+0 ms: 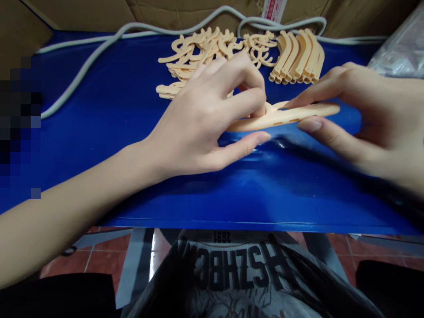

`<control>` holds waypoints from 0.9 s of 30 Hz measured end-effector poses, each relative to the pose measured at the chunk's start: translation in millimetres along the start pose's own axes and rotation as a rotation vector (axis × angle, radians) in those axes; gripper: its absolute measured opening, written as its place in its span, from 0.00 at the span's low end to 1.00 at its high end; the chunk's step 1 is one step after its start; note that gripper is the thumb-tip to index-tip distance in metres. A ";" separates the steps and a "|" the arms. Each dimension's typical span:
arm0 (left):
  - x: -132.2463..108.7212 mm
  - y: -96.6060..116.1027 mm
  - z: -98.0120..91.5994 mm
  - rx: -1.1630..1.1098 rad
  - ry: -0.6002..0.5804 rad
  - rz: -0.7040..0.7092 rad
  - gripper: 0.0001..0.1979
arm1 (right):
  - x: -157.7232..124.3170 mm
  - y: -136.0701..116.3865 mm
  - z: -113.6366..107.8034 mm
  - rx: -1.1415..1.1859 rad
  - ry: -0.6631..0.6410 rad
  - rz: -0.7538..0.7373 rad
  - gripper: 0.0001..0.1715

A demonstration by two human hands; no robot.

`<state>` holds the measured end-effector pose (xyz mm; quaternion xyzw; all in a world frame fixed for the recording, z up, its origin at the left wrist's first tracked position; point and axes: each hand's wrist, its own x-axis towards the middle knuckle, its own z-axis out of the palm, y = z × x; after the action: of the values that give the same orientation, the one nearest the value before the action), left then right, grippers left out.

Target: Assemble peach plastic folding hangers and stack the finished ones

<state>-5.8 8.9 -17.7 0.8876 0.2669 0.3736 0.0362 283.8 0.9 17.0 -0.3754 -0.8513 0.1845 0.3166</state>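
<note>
One cream plastic piece (306,111) between two hands, over the middle of the blue desk (281,198). Runs long and slim, tilting slightly up toward the right, with small slots along the near side. Over the left part, left hand (212,115), half-closed: fingers curled down onto the piece, thumb stretched out below and apart from it; cannot tell whether gripping or only pressing. At the right part, right hand (374,110), a little blurred, grasping the piece between forefinger on the far side and thumb on the near side.

Just behind the left hand, a few flat pieces (168,90), partly covered by it. Farther back, a heap of loose curved pieces (212,46), and to its right a neat row of curved strips (300,57), all in the same cream colour. Behind these, a looping pale cable (228,9) and a cardboard box (182,13); on the cardboard, a red-and-white label (274,9), too small to read. Far right, crinkled clear plastic (402,48).

Below the near edge, a grey shirt (238,269) with bold black letters, upside down, reading HSZHB, the rest hard to make out in the folds; above them, small digits, perhaps 2691. To either side, reddish floor tiles (109,249).
</note>
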 end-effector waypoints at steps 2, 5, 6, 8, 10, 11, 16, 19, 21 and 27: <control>-0.1 2.1 -1.9 -0.044 -0.009 -0.020 0.14 | 0.3 -0.8 0.4 -0.005 -0.011 -0.019 0.12; 0.6 3.6 -3.9 -0.042 -0.019 -0.019 0.13 | 0.5 -0.1 0.8 -0.037 0.015 0.017 0.13; 1.0 3.4 -4.3 -0.033 -0.018 -0.012 0.13 | 0.4 1.5 0.6 -0.055 0.028 0.031 0.14; 1.5 2.0 -4.5 -0.025 -0.007 0.008 0.12 | 0.2 6.9 -0.2 -0.065 0.051 0.045 0.17; 1.7 0.8 -3.5 -0.024 0.012 0.039 0.11 | 1.4 13.0 -0.5 0.003 0.084 0.024 0.17; 1.6 1.0 -2.6 -0.029 0.020 0.051 0.11 | 2.9 15.3 -0.1 0.075 0.105 0.030 0.16; 1.5 15.5 4.3 -0.307 0.085 -0.134 0.10 | 18.0 11.3 7.0 0.531 0.165 0.219 0.03; 4.0 31.4 5.6 -0.557 0.118 -0.338 0.06 | 23.6 4.1 12.7 0.670 0.134 0.351 0.08; 7.3 39.4 4.1 -0.688 0.097 -0.528 0.06 | 22.6 1.1 16.4 0.712 0.090 0.405 0.06; 17.6 42.3 -2.7 -1.028 -0.144 -0.921 0.17 | 14.8 -4.9 27.3 0.852 0.040 0.423 0.13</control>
<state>21.5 -18.8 6.6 0.5768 0.4025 0.3394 0.6246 255.1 6.8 5.7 -0.3806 -0.5984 0.5704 0.4144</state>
